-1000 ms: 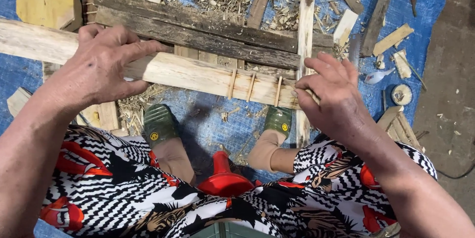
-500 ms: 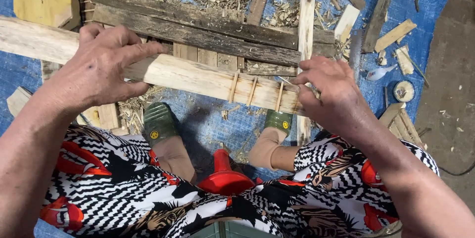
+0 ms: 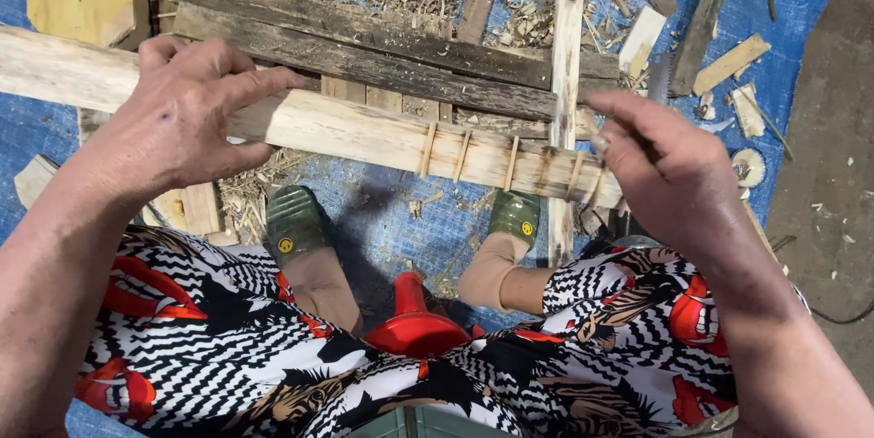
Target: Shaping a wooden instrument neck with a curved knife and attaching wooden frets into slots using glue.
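Head view: we see our left hand [image 3: 187, 110] spread over the pale wooden beam [image 3: 364, 133], fingers draped across its top and pressing it down rather than closing round it. The beam lies slantwise over dark weathered planks [image 3: 364, 56] on the blue tarp [image 3: 401, 210], with several saw cuts [image 3: 464, 156] scored across its right portion. Since a second ago our right hand [image 3: 665, 178] has drawn back from the beam's right end and now hovers just beside it, fingers loosely curled; whether it pinches anything we cannot tell. The cuts stand exposed. No containers show, only a red stool [image 3: 414, 324] between our knees and green sandals [image 3: 296, 224].
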